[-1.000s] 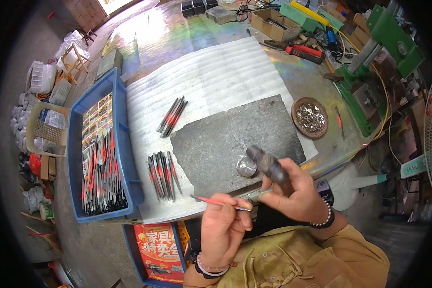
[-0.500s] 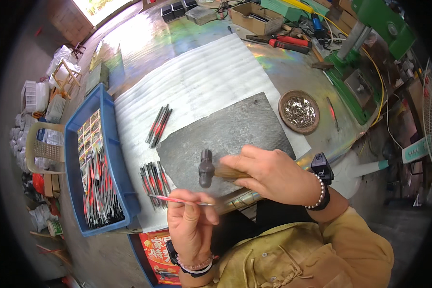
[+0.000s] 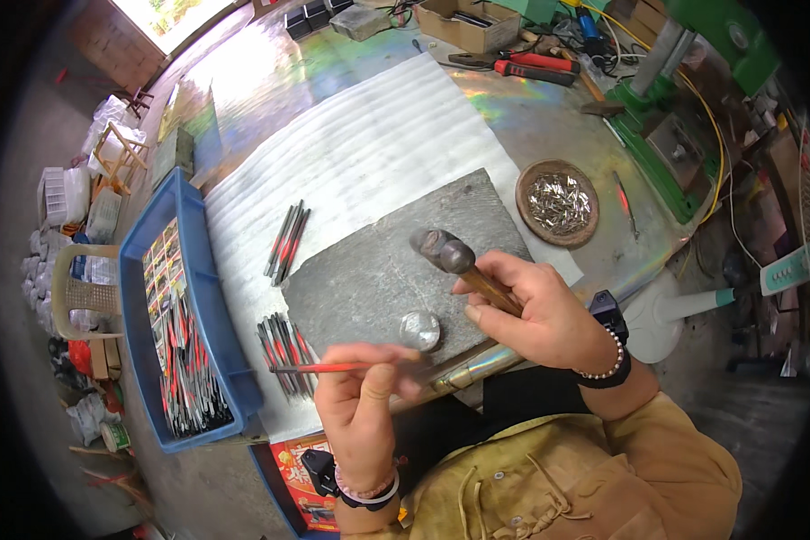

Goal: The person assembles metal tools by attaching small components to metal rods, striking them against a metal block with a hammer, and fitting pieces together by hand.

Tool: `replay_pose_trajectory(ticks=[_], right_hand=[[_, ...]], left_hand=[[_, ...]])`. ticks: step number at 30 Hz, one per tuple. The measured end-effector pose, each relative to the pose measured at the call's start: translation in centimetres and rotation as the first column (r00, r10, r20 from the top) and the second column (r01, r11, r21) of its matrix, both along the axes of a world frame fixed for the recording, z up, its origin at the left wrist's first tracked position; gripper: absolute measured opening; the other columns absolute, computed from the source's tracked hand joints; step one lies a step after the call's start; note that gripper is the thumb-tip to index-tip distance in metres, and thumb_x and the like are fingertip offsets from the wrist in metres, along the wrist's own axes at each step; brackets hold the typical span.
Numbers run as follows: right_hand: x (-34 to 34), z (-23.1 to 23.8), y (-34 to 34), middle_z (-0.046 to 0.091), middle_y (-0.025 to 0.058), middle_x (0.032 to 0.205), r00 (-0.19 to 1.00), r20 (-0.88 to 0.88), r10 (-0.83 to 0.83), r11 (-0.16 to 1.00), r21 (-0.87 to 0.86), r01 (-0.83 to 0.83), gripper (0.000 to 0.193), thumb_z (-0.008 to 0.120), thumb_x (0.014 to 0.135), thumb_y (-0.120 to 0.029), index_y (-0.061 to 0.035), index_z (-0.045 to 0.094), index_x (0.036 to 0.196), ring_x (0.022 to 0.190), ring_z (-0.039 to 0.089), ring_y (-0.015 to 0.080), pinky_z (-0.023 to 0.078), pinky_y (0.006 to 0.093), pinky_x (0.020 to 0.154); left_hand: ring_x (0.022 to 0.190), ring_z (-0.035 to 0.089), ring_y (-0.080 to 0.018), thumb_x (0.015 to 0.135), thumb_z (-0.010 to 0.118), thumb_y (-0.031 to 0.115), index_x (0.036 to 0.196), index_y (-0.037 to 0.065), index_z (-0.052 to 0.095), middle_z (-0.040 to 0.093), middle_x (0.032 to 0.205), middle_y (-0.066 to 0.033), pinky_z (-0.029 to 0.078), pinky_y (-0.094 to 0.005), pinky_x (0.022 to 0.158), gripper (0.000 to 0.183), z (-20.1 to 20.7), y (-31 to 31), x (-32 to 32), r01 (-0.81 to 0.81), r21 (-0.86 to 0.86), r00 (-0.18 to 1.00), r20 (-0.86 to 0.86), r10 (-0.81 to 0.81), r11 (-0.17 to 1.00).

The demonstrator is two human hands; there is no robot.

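Observation:
A thin red-and-black stick [image 3: 319, 368] is pinched in my left hand [image 3: 362, 405], level, over the near left side of a grey stone slab [image 3: 378, 261]. Its right end blurs at my fingertips. My right hand [image 3: 544, 310] grips the wooden handle of a ball-peen hammer [image 3: 445, 251], its dark head raised above the slab. Between my hands, a round shiny metal piece [image 3: 419, 330] rests on the slab's near edge. More such sticks lie left of the slab, in a small bunch [image 3: 288, 241] and a nearer bunch [image 3: 284, 351].
A round bowl of small metal pieces [image 3: 558, 203] stands right of the slab. To the left is a blue crate [image 3: 243, 378] holding many sticks. White foam sheet [image 3: 351, 135] lies under the slab. Red-handled pliers [image 3: 535, 69] and a green press [image 3: 643, 117] stand farther back.
My right hand has drawn the hammer up and to the right, and its head has turned. The shiny round piece now shows. My left hand still holds the stick, shifted slightly.

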State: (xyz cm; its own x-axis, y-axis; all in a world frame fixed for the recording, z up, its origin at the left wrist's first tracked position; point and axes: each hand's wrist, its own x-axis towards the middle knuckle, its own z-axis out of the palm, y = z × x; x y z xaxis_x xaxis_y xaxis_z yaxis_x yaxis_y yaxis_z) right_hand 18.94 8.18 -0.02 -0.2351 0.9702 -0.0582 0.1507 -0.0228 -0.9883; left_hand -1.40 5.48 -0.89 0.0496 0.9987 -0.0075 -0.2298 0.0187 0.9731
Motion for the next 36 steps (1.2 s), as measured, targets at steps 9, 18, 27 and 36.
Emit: replay_pose_trajectory(ticks=[9, 18, 27, 36], right_hand=[[0.3, -0.6, -0.1, 0.055, -0.002, 0.077, 0.999, -0.041, -0.021, 1.0, -0.001, 0.02, 0.018, 0.06, 0.083, -0.004, 0.0021, 0.057, 0.1, 0.07, 0.047, 0.0011, 0.041, 0.0183, 0.063], [0.6, -0.5, 0.0, 0.058, 0.002, 0.07, 0.999, 0.037, -0.02, 0.997, 0.075, 0.018, 0.02, 0.061, 0.081, -0.008, 0.0021, 0.058, 0.098, 0.064, 0.049, 0.0038, 0.042, 0.0221, 0.058], [0.4, -0.5, 0.0, 0.058, 0.0034, 0.067, 0.998, 0.061, -0.027, 0.993, 0.115, 0.02, 0.018, 0.061, 0.081, -0.008, 0.0018, 0.058, 0.095, 0.061, 0.05, 0.0052, 0.042, 0.0231, 0.056], [0.3, -0.7, -0.1, 0.058, 0.0043, 0.066, 0.997, 0.059, -0.044, 0.989, 0.143, 0.035, 0.018, 0.062, 0.08, -0.009, 0.0019, 0.058, 0.095, 0.06, 0.051, 0.0058, 0.042, 0.0236, 0.056]], left_hand=[[0.07, 0.059, -0.0114, 0.091, 0.054, 0.007, 0.096, -0.002, 0.053, 0.062, 0.092, -0.0114, 0.049, -0.0211, 0.064, 0.011, 0.5, 0.9, 0.7, 0.048, 0.044, 0.971, -0.238, -0.036, 0.998], [0.073, 0.06, -0.0125, 0.091, 0.054, 0.007, 0.096, -0.003, 0.054, 0.06, 0.092, -0.0098, 0.05, -0.022, 0.065, 0.011, 0.5, 1.0, 1.2, 0.05, 0.04, 0.956, -0.291, -0.036, 0.998], [0.072, 0.06, -0.0127, 0.091, 0.053, 0.006, 0.096, -0.003, 0.053, 0.06, 0.092, -0.0099, 0.05, -0.0219, 0.065, 0.01, 0.5, 1.1, 1.3, 0.041, 0.048, 0.954, -0.299, -0.025, 0.998], [0.07, 0.06, -0.0124, 0.092, 0.053, 0.007, 0.096, -0.002, 0.051, 0.061, 0.091, -0.01, 0.05, -0.0215, 0.064, 0.01, 0.6, 1.1, 1.2, 0.046, 0.025, 0.958, -0.284, -0.037, 0.999]])
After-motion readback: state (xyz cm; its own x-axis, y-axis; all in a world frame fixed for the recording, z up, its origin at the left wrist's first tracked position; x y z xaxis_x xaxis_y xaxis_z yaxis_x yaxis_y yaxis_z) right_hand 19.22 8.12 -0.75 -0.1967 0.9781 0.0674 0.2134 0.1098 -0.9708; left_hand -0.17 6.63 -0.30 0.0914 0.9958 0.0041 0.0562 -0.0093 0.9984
